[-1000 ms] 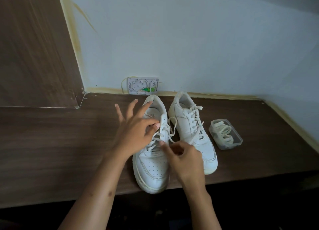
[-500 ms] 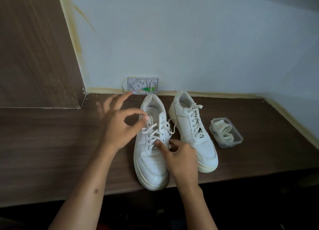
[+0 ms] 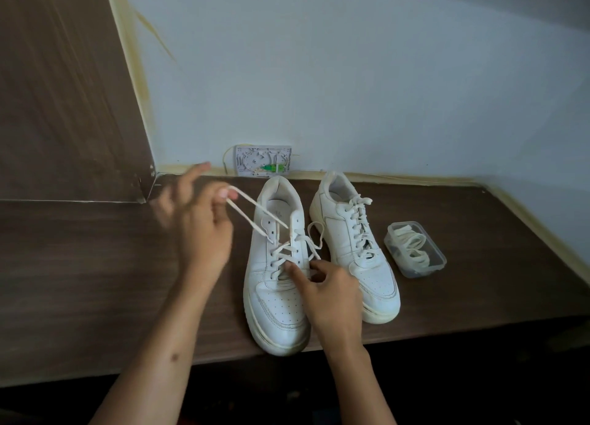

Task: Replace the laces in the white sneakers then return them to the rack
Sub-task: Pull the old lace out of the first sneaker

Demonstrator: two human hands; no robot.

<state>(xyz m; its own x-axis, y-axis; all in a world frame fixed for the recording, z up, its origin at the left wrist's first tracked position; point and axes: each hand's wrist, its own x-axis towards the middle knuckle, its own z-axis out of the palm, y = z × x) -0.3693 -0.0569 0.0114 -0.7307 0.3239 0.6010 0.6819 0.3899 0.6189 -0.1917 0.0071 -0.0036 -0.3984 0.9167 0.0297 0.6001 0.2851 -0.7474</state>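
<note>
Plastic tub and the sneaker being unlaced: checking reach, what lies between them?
The second white sneaker, still laced, stands between plastic tub and unlaced sneaker, per head view.

Left hand (image 3: pixel 194 220) pinches a lace loop (image 3: pixel 255 214) drawn from the near sneaker (image 3: pixel 274 297) (right hand (image 3: pixel 329 293) presses its tongue).

Home interior: wood-grain shelf (image 3: pixel 95 281) along pale painted wall (image 3: pixel 351 73), uncovered wall outlet plate (image 3: pixel 262 165) at far edge.

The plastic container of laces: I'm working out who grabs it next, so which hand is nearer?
Right hand, on the near sneaker; left hand is farther from the container.
</note>
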